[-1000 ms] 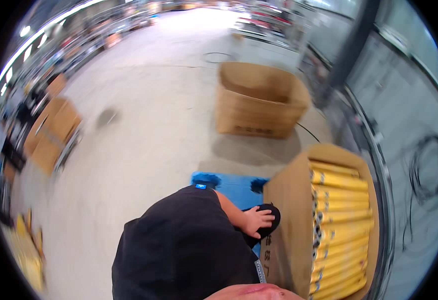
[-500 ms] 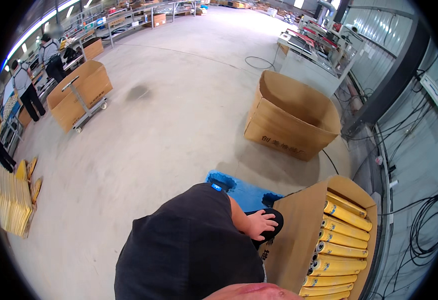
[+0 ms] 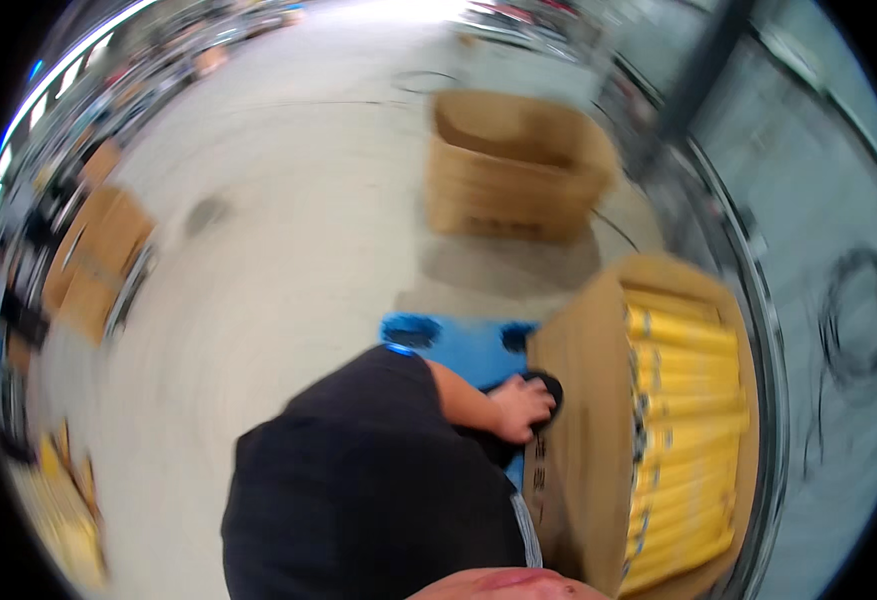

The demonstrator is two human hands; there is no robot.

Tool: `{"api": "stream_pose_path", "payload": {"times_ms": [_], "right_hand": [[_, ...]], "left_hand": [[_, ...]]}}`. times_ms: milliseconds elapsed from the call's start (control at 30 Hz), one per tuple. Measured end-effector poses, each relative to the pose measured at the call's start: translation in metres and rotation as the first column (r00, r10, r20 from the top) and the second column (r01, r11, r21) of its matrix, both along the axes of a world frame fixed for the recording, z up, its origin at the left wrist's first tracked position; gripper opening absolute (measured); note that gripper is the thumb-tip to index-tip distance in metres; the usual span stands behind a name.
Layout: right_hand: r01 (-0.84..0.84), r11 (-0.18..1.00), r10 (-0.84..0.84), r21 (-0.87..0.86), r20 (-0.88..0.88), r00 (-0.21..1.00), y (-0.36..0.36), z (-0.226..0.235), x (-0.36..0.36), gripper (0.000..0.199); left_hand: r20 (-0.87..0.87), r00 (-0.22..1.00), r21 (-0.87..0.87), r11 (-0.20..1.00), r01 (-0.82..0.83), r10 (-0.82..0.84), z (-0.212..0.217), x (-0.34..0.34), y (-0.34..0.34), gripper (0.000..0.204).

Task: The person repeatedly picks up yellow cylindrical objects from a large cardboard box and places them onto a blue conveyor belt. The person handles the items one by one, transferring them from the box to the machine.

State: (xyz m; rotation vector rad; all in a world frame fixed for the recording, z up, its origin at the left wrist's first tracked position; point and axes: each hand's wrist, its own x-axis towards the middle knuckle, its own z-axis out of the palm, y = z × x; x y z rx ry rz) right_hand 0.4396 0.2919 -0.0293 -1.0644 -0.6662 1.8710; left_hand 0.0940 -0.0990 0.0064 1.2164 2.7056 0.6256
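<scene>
My left hand (image 3: 522,408) lies open, fingers slightly bent, on a black rounded thing (image 3: 555,385); whether that is a knee or a shoe I cannot tell. My dark sleeve (image 3: 358,420) covers the upper arm and fills the lower middle. Just right of the hand stands a tall cardboard box (image 3: 583,350). Several yellow tubes (image 3: 688,430) with printed wrapping are stacked inside it, lying crosswise. Beneath the hand and partly hidden is a blue plastic pallet (image 3: 458,350). My right hand is out of view. Motion blurs the picture.
Another large open carton (image 3: 513,185) stands on the floor ahead. At the left a box on a wheeled cart (image 3: 98,265) stands near long worktables. Yellow flat stacks (image 3: 58,510) lie lower left. Along the right wall hangs coiled black cable (image 3: 848,320).
The view has turned, so the ahead carton and the cart shift left and upward or downward. My left hand stays on the black thing, its fingers less spread than before.
</scene>
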Motion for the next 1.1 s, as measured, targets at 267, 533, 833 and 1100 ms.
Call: {"api": "stream_pose_path", "payload": {"times_ms": [267,533,833,1100], "right_hand": [[0.136,0.988,-0.153,-0.077,-0.671,0.725,-0.056,0.002,0.082,0.057],[0.385,0.909,-0.406,-0.158,-0.533,0.742,-0.061,0.057,0.056,0.093],[0.119,0.993,-0.113,-0.021,-0.512,0.851,-0.151,0.039,0.077,0.030],[-0.061,0.991,0.022,0.121,0.301,0.953,-0.257,0.023,0.068,0.040]], "left_hand": [[-0.251,0.968,0.158,0.987,0.023,0.018,-0.020,-0.005,-0.010,0.051],[-0.449,0.829,0.240,0.849,0.472,-0.334,0.051,-0.041,0.153,0.053],[-0.554,0.570,-0.282,0.781,0.557,-0.607,-0.016,-0.096,0.231,0.027],[-0.338,0.620,0.098,0.629,0.771,-0.708,0.013,0.025,0.242,0.027]]}}
